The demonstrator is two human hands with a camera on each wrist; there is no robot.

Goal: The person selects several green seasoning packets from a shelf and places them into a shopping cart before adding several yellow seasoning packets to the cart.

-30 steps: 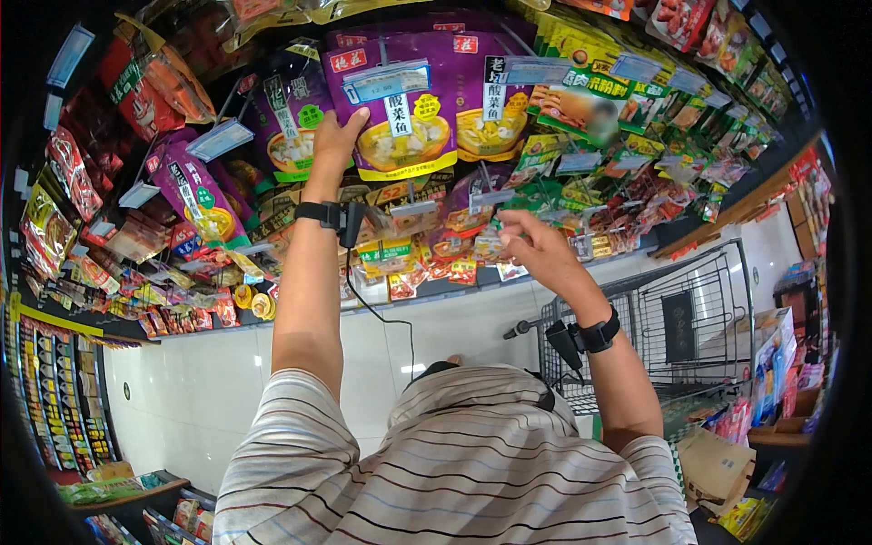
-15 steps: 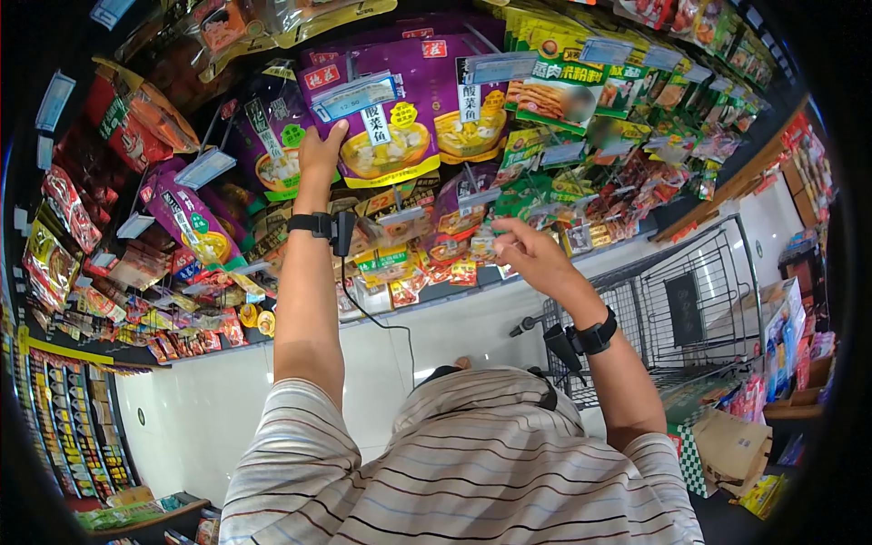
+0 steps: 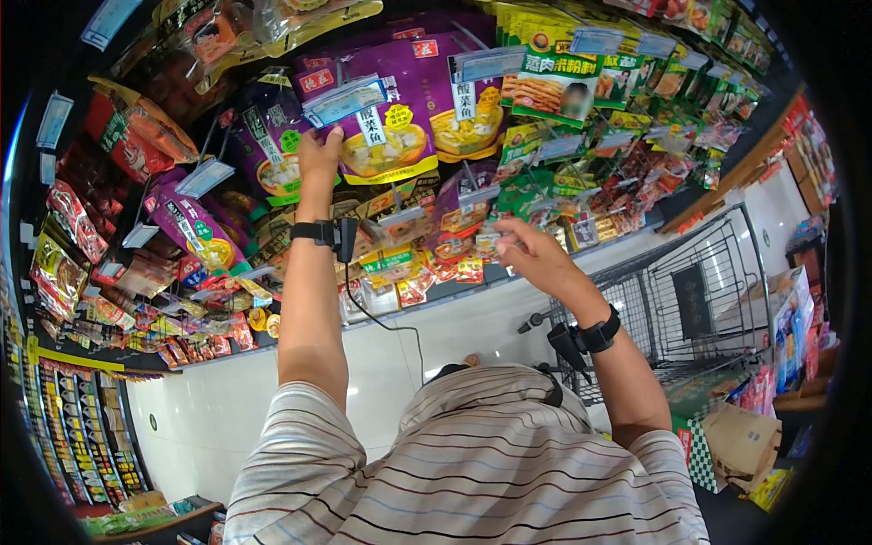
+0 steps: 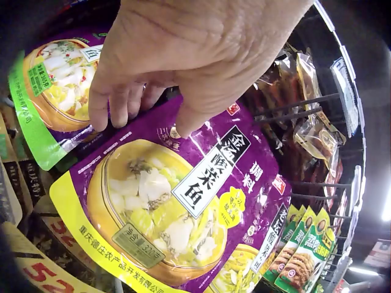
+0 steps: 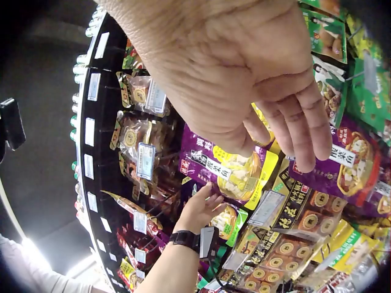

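My left hand [image 3: 318,163] is at the left edge of a purple pickled-cabbage-fish seasoning pouch [image 3: 386,150], hanging on the rack. In the left wrist view the thumb presses the front of this pouch [image 4: 159,207], with the fingers curled at its edge, over the neighbouring green-bottomed purple pouch [image 4: 58,85]. A price tag [image 3: 345,100] hangs before the pouch's top. My right hand [image 3: 536,254] hovers in front of the lower racks, fingers loosely bent, holding nothing; the right wrist view shows the same hand [image 5: 238,79] with its fingers relaxed.
Another purple pouch [image 3: 468,118] hangs to the right, followed by green-and-yellow rice-flour packets [image 3: 554,82]. Price tags [image 3: 204,177] on hooks jut out from the rack. A shopping cart [image 3: 672,309] stands at the right, near a brown paper bag [image 3: 740,440].
The head view has shifted slightly, and the price tag over the pouch looks more tilted. My left hand stays at the pouch's edge. The right hand keeps its loose pose.
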